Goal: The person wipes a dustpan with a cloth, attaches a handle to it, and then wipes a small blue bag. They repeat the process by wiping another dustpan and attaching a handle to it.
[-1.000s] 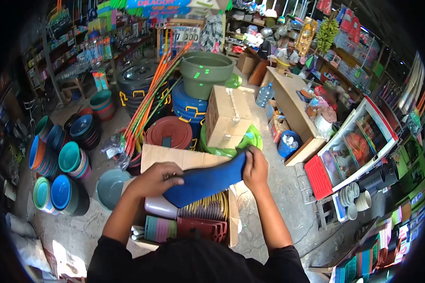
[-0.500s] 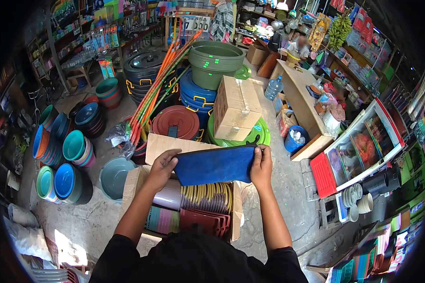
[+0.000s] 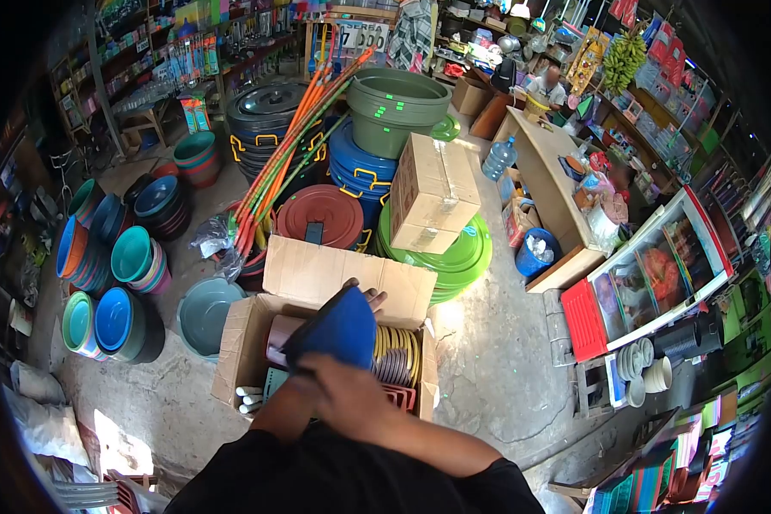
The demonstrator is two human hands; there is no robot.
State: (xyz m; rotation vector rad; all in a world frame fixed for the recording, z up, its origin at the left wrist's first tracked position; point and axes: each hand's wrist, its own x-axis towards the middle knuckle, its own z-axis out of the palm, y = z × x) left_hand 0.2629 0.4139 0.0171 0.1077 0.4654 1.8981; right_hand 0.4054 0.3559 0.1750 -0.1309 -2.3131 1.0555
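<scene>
I hold a flat blue plastic tray (image 3: 334,330) on edge over an open cardboard box (image 3: 240,343) in front of me. My right hand (image 3: 343,394) grips the tray's near end, its forearm reaching in from the right. The fingers of my left hand (image 3: 367,297) curl over the tray's far end; the tray hides the rest of that hand. Inside the box stand rows of yellow and brown plastic pieces (image 3: 394,353), maroon ones (image 3: 403,396) and a mauve tub (image 3: 278,330).
Stacked coloured basins (image 3: 120,283) lie left, a grey basin (image 3: 204,313) beside the box. Beyond are a brown lid (image 3: 321,214), green trays (image 3: 463,257) under a taped carton (image 3: 433,193), blue and black tubs, brooms. A counter (image 3: 548,188) and display case (image 3: 660,265) stand right; a person sits far back.
The blue tray was held flat and wide between both hands above the box; it is now turned end-on and pulled toward me, with my right hand brought close to my body.
</scene>
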